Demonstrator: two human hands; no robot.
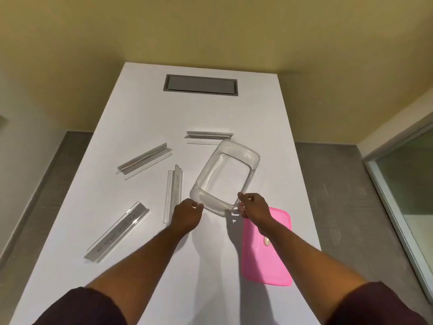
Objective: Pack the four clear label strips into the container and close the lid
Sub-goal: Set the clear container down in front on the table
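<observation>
A clear, empty rectangular container (243, 156) lies angled on the white table (145, 109). My right hand (254, 206) grips its near right corner. My left hand (187, 213) touches its near left corner with curled fingers. Several clear label strips lie loose on the table: one (208, 136) just behind the container, one (145, 160) to the left, one (174, 188) upright beside the container's left wall with its near end under my left hand, and one (117, 232) at the near left. The pink lid (267, 252) lies flat under my right forearm.
A grey recessed cable hatch (201, 85) sits at the table's far end. The table's right edge runs close to the pink lid. Grey floor lies on both sides, and a glass door frame (398, 195) stands at the right.
</observation>
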